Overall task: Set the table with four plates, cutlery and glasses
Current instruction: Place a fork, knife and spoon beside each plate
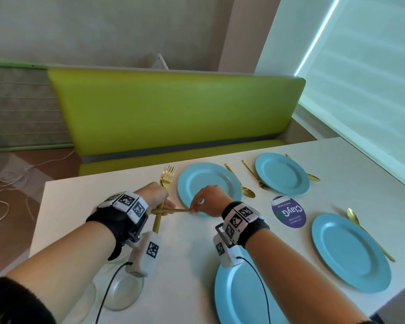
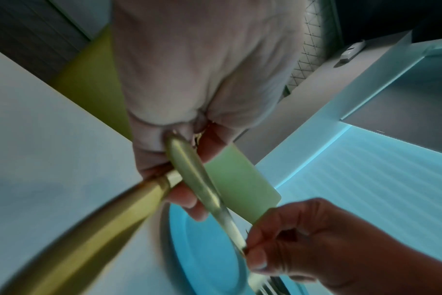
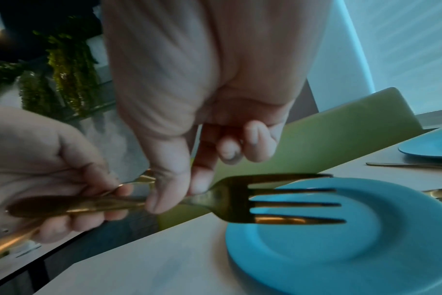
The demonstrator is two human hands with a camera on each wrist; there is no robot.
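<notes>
My left hand [image 1: 160, 206] grips two gold forks above the white table [image 1: 178, 249]. One fork [image 1: 166, 181] points away from me, tines up by the table's far edge. The other fork [image 3: 278, 201] lies crosswise, its tines over the far-left blue plate [image 1: 211, 181]. My right hand [image 1: 193, 209] pinches that fork's neck between thumb and forefinger, while its handle [image 2: 202, 185] stays in my left hand. Three more blue plates stand at the far right [image 1: 282, 173], the near right [image 1: 350, 251] and the front [image 1: 243, 295].
Gold spoons and a fork [image 1: 255, 175] lie beside the far plates, and more gold cutlery [image 1: 365, 232] lies behind the near-right plate. A clear glass [image 1: 122, 291] sits under my left forearm. A purple sticker [image 1: 289, 211] marks the table's middle. A green bench [image 1: 173, 113] runs behind.
</notes>
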